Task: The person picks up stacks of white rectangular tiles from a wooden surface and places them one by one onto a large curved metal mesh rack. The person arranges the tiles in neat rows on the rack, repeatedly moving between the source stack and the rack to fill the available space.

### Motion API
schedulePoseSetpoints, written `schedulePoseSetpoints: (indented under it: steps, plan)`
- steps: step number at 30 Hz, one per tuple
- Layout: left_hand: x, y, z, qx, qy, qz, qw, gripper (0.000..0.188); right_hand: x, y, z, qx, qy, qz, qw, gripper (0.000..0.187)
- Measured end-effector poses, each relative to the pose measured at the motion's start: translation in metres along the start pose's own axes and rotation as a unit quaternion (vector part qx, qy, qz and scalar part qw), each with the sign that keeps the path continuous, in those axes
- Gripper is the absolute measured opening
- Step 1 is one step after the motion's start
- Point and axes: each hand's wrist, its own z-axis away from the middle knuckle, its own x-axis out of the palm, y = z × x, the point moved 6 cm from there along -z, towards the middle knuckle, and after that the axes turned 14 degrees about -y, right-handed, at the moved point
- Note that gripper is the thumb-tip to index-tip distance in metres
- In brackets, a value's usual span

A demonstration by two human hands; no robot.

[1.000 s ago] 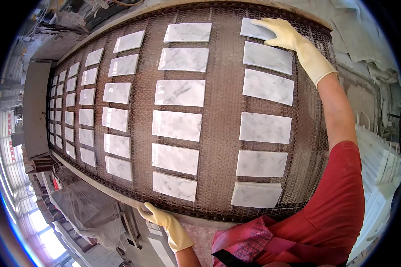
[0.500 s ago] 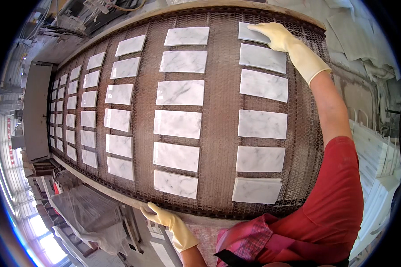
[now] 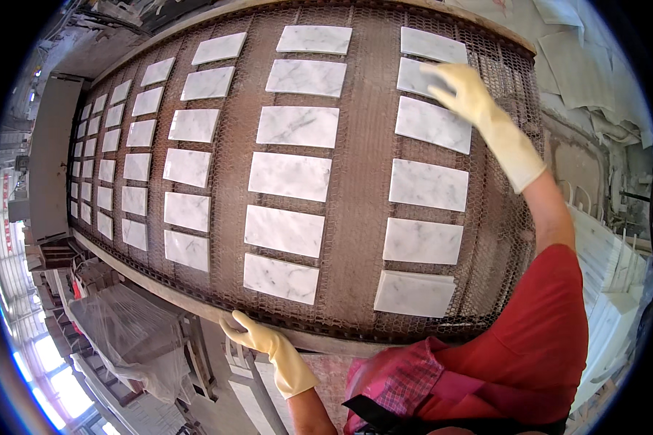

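Note:
White, grey-veined marble tiles lie flat in rows on a brown wire-mesh conveyor belt (image 3: pixel 359 188). My right hand (image 3: pixel 466 90), in a cream rubber glove, reaches across to the far end of the nearest row. Its slightly blurred fingers are spread over the second tile (image 3: pixel 413 77) from the far edge; whether they touch it I cannot tell. Beyond it lies the farthest tile (image 3: pixel 434 46). At the near end of that row, two tiles (image 3: pixel 413 293) seem stacked slightly out of line. My left hand (image 3: pixel 257 342), gloved alike, is open beside the belt's near side rail (image 3: pixel 326 342), holding nothing.
A grey panel (image 3: pixel 47 159) stands across the belt's far left end. Plastic sheeting (image 3: pixel 134 333) covers a stack at the lower left. Pale slabs (image 3: pixel 609 268) lean at the right, and a wooden rail (image 3: pixel 486 22) edges the belt's far side.
My right hand has drawn back from the farthest tile to over the second one. My left hand stays open by the rail. The tiles and surroundings have shifted slightly in the view.

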Motion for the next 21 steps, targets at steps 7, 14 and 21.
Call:
schedulePoseSetpoints:
  steps: [7, 14, 21]
  plan:
    - [-0.002, -0.007, -0.001, 0.002, 0.006, -0.023, 1.000, 0.071, 0.018, -0.080, 0.043, 0.023, -0.076, 0.112, 0.991, 0.068]
    - [-0.003, -0.012, -0.004, 0.008, 0.002, -0.049, 0.999, 0.075, 0.020, -0.078, 0.042, 0.014, -0.107, 0.114, 0.988, 0.082]
    - [-0.001, -0.006, 0.003, 0.009, -0.007, -0.059, 0.998, 0.076, 0.020, -0.079, 0.042, 0.008, -0.140, 0.102, 0.985, 0.082]
